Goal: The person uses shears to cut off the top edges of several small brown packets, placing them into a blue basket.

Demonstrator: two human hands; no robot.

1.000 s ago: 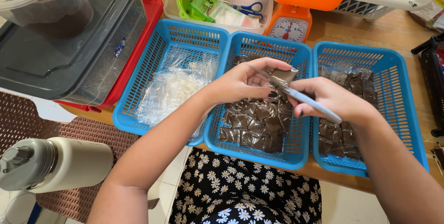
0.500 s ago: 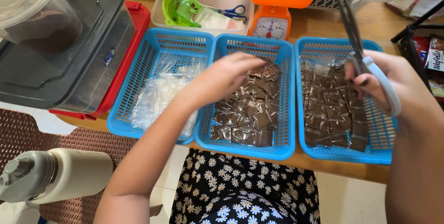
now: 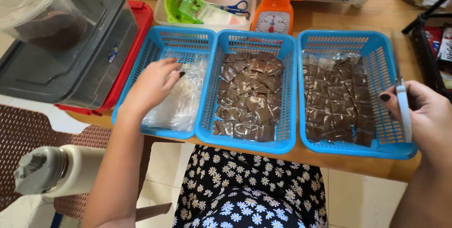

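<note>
The left hand (image 3: 153, 87), fingers spread, reaches limp, slippery clear bags (image 3: 181, 101), best pinched at an edge, while the right hand (image 3: 421, 110) grips stiff scissors (image 3: 403, 110).

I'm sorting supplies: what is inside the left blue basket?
The left blue basket holds a heap of clear empty plastic bags. The left hand rests on them, covering part of the pile, so anything beneath cannot be seen.
</note>
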